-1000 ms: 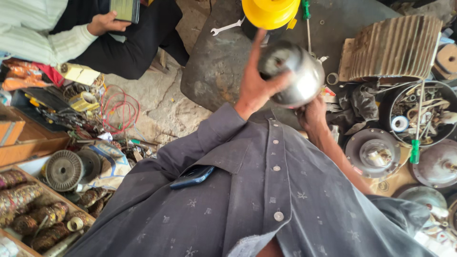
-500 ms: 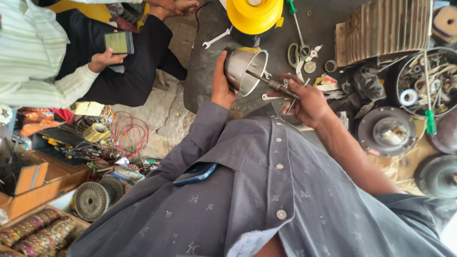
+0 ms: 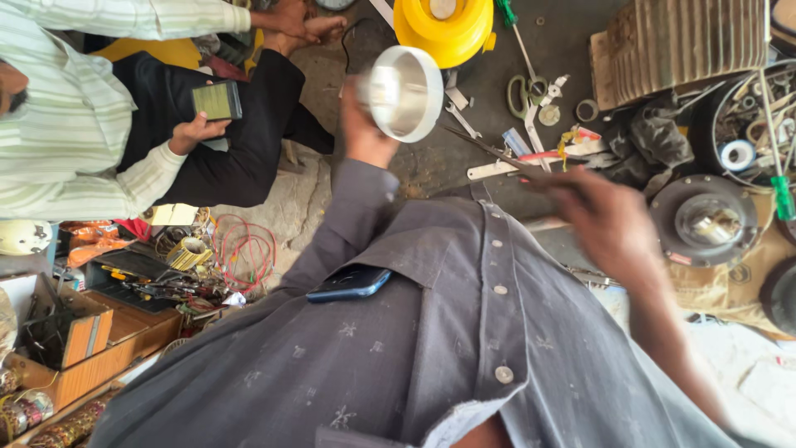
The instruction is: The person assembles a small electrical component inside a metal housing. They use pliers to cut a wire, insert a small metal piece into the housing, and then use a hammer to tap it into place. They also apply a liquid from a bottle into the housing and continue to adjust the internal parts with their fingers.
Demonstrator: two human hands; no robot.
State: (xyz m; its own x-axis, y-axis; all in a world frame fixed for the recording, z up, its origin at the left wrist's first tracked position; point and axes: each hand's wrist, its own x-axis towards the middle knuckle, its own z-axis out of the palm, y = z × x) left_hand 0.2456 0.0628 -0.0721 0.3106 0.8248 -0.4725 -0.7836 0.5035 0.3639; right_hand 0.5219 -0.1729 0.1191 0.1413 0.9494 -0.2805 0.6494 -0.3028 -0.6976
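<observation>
We've got our left hand [image 3: 365, 133] clamped on the shiny metal cup [image 3: 406, 93], right hand [image 3: 609, 220] pinching a thin tool [image 3: 489, 151], so a slip probably jabs fingers.

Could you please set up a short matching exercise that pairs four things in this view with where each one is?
Things:
1. metal bowl
2. blue phone
3. yellow housing
4. thin tool

Places:
A. in the shirt pocket
B. on the floor at the top of the view
C. held up in the left hand
D. gripped by the right hand

Pairs: 1-C, 2-A, 3-B, 4-D
</observation>
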